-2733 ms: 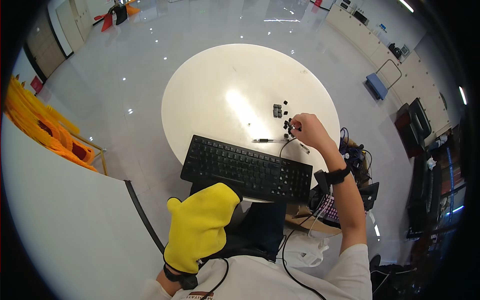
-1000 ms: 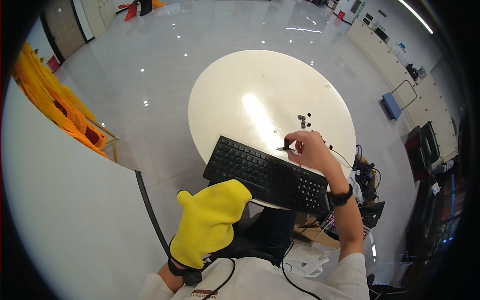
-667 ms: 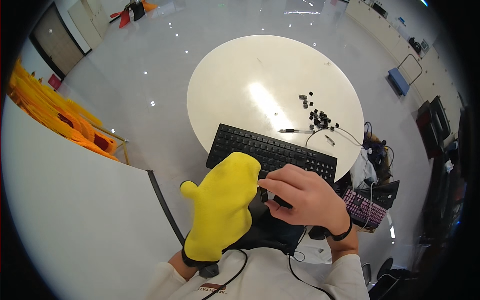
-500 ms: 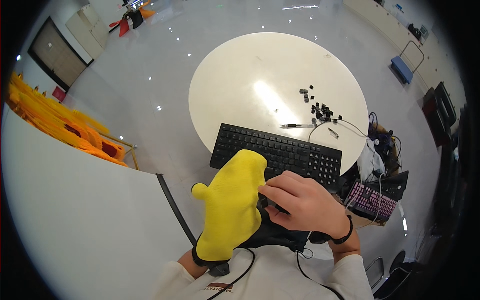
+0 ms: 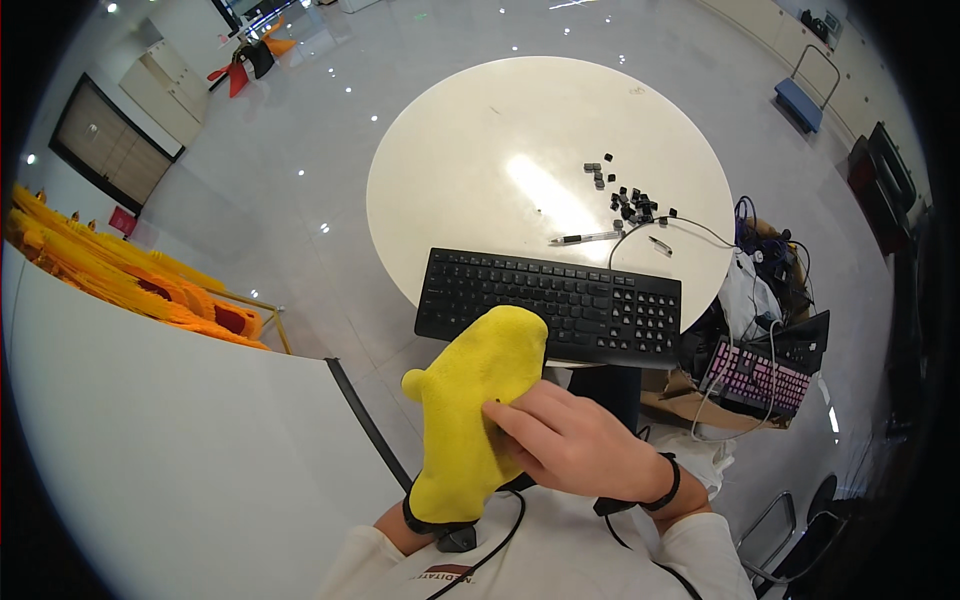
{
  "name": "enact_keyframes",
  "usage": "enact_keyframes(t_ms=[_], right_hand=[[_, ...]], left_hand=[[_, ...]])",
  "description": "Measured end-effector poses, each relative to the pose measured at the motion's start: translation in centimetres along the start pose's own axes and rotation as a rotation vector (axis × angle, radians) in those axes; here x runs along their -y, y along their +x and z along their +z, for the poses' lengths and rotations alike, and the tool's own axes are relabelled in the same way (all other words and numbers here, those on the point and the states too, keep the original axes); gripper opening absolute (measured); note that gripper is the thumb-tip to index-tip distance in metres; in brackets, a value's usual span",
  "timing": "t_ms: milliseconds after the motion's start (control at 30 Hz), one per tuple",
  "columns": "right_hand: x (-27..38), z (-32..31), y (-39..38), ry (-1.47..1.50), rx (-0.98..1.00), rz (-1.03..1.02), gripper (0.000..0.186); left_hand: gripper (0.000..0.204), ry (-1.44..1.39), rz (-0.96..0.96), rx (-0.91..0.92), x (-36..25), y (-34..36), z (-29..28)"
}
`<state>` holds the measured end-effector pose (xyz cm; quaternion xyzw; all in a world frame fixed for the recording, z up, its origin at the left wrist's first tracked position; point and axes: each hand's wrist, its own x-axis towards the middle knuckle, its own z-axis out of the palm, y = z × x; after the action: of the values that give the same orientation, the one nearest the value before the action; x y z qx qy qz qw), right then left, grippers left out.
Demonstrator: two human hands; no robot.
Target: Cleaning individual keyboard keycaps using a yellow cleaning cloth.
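A yellow cloth mitt [image 5: 470,410] with a dark cuff covers my left hand, so its fingers are hidden. It is raised in front of the keyboard's near edge. My right hand [image 5: 575,435], bare and with a black band on the wrist, presses its pinched fingertips against the mitt's right side. A small black keycap [image 5: 497,401] barely shows at those fingertips. Beyond both hands, a black keyboard [image 5: 560,295] lies on the near part of a round white table [image 5: 450,150]. Its number pad [image 5: 643,325] has bare switch posts. Loose keycaps [image 5: 632,207] lie scattered behind it.
A pen [image 5: 585,238] and a small tool-like piece [image 5: 661,245] lie behind the keyboard. Right of the table, cables and bags surround a pink-keyed keyboard [image 5: 760,378]. A white surface [image 5: 200,440] fills the left side. Further off stands a blue trolley [image 5: 800,105].
My right hand has shifted left and slightly down, its fingers now resting on the mitt's face. The black keycap, plainer before, is mostly covered. The view has shifted slightly.
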<state>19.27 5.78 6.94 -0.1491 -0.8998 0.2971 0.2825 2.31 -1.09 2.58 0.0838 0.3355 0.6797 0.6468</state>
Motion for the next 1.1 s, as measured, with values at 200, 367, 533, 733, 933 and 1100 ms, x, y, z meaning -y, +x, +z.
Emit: enact_keyframes(t_ms=[200, 367, 533, 733, 933, 1100], right_hand=[[-0.3, 0.7, -0.2, 0.322, -0.056, 0.167, 0.048], [-1.2, 1.4, -0.7, 0.386, -0.102, 0.192, 0.035], [-1.6, 2.0, -0.8, 0.366, -0.165, 0.224, 0.026], [-1.9, 2.1, -1.0, 0.305, -0.210, 0.228, 0.026], [-2.3, 2.0, -1.1, 0.258, -0.216, 0.191, 0.028], [-2.3, 1.9, -1.1, 0.030, -0.178, 0.102, 0.028]], left_hand=[[0.083, 0.459, 0.133, 0.187, -0.6, -0.3, -0.6], [0.079, 0.736, 0.270, 0.291, -1.4, -0.3, -0.9], [0.068, 0.888, 0.299, 0.219, -2.2, -0.7, 0.6], [0.061, 0.976, 0.309, 0.127, -3.0, -0.2, 2.6], [0.074, 0.861, 0.315, 0.244, -0.9, 1.1, -0.5], [0.088, 0.826, 0.315, 0.304, 0.0, 1.7, -1.5]])
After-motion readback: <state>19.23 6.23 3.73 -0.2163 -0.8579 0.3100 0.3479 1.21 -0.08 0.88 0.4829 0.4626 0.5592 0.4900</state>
